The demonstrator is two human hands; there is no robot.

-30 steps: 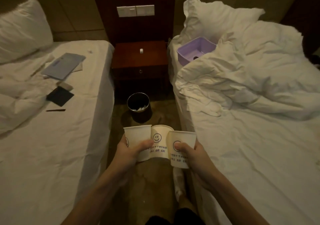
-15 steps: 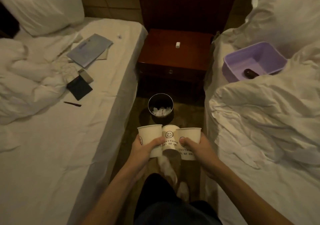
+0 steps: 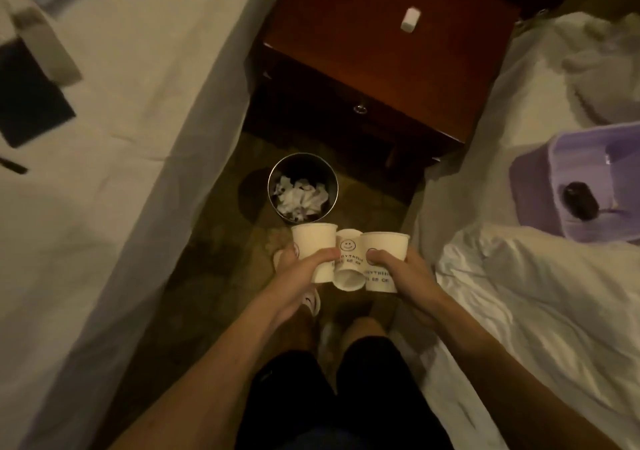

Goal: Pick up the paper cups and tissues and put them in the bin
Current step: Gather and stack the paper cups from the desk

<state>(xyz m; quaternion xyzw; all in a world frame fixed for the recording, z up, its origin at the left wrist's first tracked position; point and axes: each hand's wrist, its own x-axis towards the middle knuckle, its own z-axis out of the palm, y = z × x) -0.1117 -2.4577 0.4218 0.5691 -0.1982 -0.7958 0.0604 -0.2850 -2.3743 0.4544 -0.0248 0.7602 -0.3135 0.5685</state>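
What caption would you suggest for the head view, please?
Left hand and right hand hold three paper cups near the bin of crumpled tissues.

Both bare forearms reach forward and draw close together. The left hand (image 3: 300, 273) wraps thumb and fingers round the left cup (image 3: 313, 243). The right hand (image 3: 408, 273) grips the right cup (image 3: 386, 247) the same way.

One head-worn camera looks steeply down between left bed (image 3: 121, 144) and right bed (image 3: 526, 311), bin (image 3: 300, 166) just ahead.
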